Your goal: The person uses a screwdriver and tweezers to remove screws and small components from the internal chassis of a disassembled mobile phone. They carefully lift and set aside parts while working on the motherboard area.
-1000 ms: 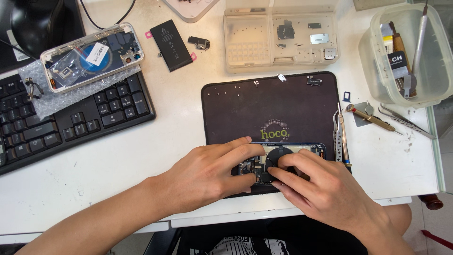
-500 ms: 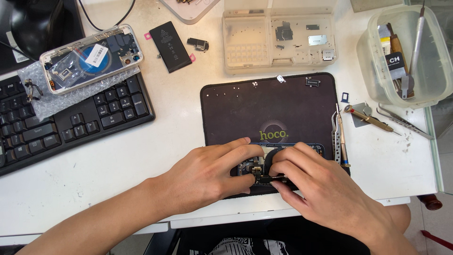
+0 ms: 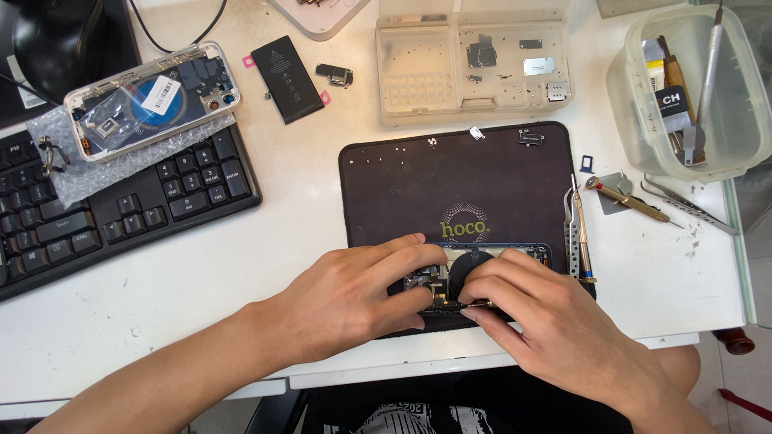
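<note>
An opened phone body (image 3: 515, 255) with a blue frame lies at the near edge of a dark work mat (image 3: 458, 181). My left hand (image 3: 354, 297) rests on its left half and holds it down, fingers stretched over the inner parts. My right hand (image 3: 535, 309) is on the phone's lower middle, fingertips pinched on a small metal part (image 3: 474, 304) beside a round black coil (image 3: 468, 265). Both hands hide most of the phone's inside.
A second opened phone shell (image 3: 153, 96) lies on bubble wrap over a black keyboard (image 3: 121, 209). A black battery (image 3: 287, 67), a clear parts box (image 3: 474, 60), a tool tub (image 3: 696, 88), tweezers (image 3: 572, 233) and a screwdriver (image 3: 627, 201) lie around the mat.
My right hand's fingers have drawn in and down toward the phone's lower edge, now pinching near the small metal part. My left hand has stayed in place on the phone.
</note>
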